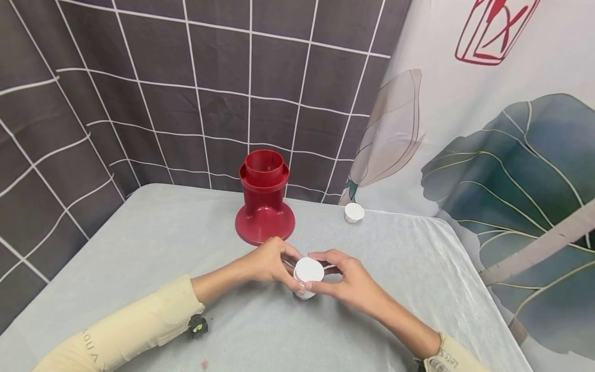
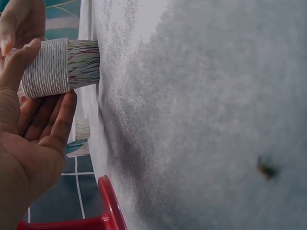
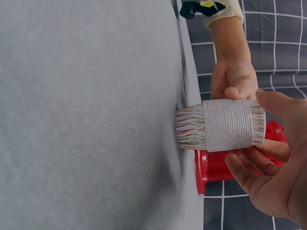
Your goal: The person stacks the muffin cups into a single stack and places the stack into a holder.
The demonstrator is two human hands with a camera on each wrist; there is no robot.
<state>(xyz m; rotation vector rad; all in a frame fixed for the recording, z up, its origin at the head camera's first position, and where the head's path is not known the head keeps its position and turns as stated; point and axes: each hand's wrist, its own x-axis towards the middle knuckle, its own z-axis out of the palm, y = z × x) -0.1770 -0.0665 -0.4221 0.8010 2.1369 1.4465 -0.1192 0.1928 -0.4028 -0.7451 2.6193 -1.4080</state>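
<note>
A stack of small paper cups (image 1: 309, 269) stands on the cloth-covered table between both hands. Its many white rims form a ribbed band (image 3: 228, 125), with streaky coloured pattern on the cup sides below and at the upper end. From the left, my left hand (image 1: 270, 262) curls thumb and fingers round the stack; in the left wrist view its fingers lie under the band. My right hand (image 1: 350, 281) holds the stack from the other side, thumb in front and fingers behind, near the upper end. The far fingertips are partly hidden by the cups in the head view.
A red plastic stand (image 1: 264, 204) with a round foot and an open tube stands behind the left hand. One more paper cup (image 1: 354, 212) sits at the table's back edge. A dark gridded curtain (image 1: 223, 113) and a leaf-patterned one (image 1: 511, 170) hang behind the table (image 1: 186, 227).
</note>
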